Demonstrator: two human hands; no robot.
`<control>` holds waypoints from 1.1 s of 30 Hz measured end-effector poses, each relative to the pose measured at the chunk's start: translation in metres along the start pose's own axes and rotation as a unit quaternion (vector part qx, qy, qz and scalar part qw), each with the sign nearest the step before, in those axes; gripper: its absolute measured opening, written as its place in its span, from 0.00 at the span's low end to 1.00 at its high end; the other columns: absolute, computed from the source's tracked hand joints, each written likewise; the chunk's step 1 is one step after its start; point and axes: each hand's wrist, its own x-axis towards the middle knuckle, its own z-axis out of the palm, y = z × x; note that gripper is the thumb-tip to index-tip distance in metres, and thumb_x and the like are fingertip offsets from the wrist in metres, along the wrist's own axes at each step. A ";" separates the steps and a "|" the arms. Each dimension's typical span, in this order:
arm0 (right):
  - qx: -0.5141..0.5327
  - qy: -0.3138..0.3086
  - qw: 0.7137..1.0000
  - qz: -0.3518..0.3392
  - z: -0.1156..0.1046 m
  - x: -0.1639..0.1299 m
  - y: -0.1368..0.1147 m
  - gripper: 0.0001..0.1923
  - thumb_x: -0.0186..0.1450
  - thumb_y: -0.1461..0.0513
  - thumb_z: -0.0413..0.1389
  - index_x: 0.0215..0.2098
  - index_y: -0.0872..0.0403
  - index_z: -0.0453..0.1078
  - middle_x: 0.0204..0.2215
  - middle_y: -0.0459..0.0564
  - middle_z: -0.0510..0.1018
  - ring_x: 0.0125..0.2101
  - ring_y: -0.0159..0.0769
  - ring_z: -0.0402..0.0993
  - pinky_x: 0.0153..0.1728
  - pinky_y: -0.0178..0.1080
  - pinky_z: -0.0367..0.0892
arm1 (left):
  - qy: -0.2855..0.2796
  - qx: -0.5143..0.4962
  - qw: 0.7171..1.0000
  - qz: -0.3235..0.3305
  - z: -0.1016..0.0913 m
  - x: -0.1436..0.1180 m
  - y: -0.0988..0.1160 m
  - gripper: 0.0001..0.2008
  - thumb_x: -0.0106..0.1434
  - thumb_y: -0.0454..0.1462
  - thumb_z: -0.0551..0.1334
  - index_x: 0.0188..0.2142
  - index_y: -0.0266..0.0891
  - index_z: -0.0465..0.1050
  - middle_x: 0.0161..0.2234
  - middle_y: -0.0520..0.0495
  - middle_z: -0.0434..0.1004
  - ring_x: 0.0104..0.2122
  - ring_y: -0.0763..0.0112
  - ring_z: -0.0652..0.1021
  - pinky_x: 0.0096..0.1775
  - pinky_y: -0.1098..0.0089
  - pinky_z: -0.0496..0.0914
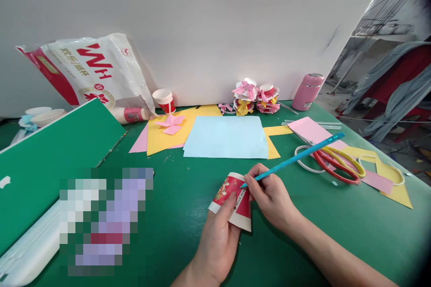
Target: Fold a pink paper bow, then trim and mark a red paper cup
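My left hand [218, 242] is closed around a red and white printed paper cup [243, 208], its thumb across the printed side. The cup is tilted, with its narrower end away from me and the wider end towards me. In my right hand [272, 195] is a slim blue pencil [296, 157], pinched low near its point. The point rests at or very close to the cup's red side; contact is hard to make out. The pencil's other end rises to the right, over the scissors' handles [336, 166].
Light blue paper [227, 136] lies ahead over yellow sheets [168, 136]. Pink paper [308, 130] is at right. Paper-flower cups [245, 94], a pink flask [308, 92], stacked cups [164, 100] and a plastic bag [97, 71] line the white partition [208, 31]. A green board [63, 139] leans left.
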 end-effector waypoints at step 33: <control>0.022 0.004 1.000 0.008 0.001 -0.003 0.003 0.10 0.65 0.60 0.46 0.25 0.51 0.56 0.16 0.40 0.63 0.18 0.30 0.61 0.20 0.33 0.57 | 0.018 -0.020 1.000 0.002 -0.003 0.003 0.000 0.17 0.59 0.29 0.60 0.49 0.33 0.65 0.39 0.39 0.79 0.36 0.66 0.79 0.39 0.68 0.74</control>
